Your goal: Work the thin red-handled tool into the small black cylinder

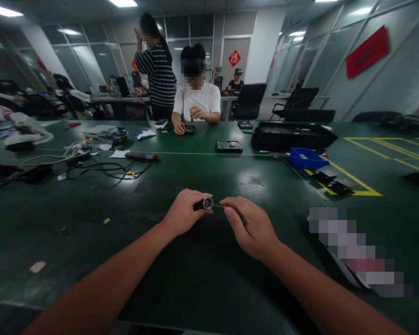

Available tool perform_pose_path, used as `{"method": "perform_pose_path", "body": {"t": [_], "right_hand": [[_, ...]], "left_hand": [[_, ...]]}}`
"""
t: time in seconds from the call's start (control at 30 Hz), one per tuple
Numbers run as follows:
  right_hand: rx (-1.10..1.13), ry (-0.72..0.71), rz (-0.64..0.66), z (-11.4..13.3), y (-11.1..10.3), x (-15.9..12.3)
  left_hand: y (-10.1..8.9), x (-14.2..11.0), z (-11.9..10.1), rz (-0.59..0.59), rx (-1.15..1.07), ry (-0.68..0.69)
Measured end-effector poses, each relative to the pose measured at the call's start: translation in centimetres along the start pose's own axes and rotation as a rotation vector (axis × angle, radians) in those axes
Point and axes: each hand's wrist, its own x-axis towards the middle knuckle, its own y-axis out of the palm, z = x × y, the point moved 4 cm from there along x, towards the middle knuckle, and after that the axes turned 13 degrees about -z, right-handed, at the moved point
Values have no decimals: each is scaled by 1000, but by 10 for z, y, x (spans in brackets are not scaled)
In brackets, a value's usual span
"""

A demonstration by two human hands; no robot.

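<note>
While my left hand [183,211] pinches the round metal piece [207,203] between thumb and forefinger, my right hand [251,225] pinches the far end of a thin shaft [218,205] that reaches across to its side. The piece sits between my two hands, in front of me and over the green surface [181,288]; whether it touches that surface I cannot tell.

I judge it light enough for a two-finger grip, and stiff, since the wall looks like metal and should not give when I squeeze. Smooth and curved as it seems, it could roll or slip if I pressed off-centre, so I would take it by the outer wall, at opposite points, and leave the open face free. Whatever lies inside may be more delicate than the shell, so I would not push a fingertip in there. The shaft looks slim enough to bend; best to hold it near its end and load it lightly.

As for looks, the piece is small and round, with a bright silvery rim around a dark hollow. Some paler detail shows inside, too small to make out. The shaft is thin and pale, with a reddish bit at my right fingertips.
</note>
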Motion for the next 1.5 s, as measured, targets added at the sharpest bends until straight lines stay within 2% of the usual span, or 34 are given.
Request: {"method": "perform_pose_path", "body": {"t": [0.13,0.43,0.5,0.63,1.1,1.27,1.5], "right_hand": [[101,214,-145,-14,0,-3],[670,817,-370,-58,17,-4],[734,885,-419,-63,18,-6],[652,758,-465,-58,13,-4],[15,229,-204,-18,-1,-1],[-157,121,-240,-12,-7,1],[-248,-3,-257,-9,-6,1]], "left_hand": [[0,0,1,-2,11,-10],[-2,0,4,-20,10,-7],[-3,1,4,-31,34,-6],[-3,1,2,-25,36,-13],[-1,-1,3,-7,33,-11],[1,-1,3,9,30,-5],[0,-2,3,10,9,16]]}}
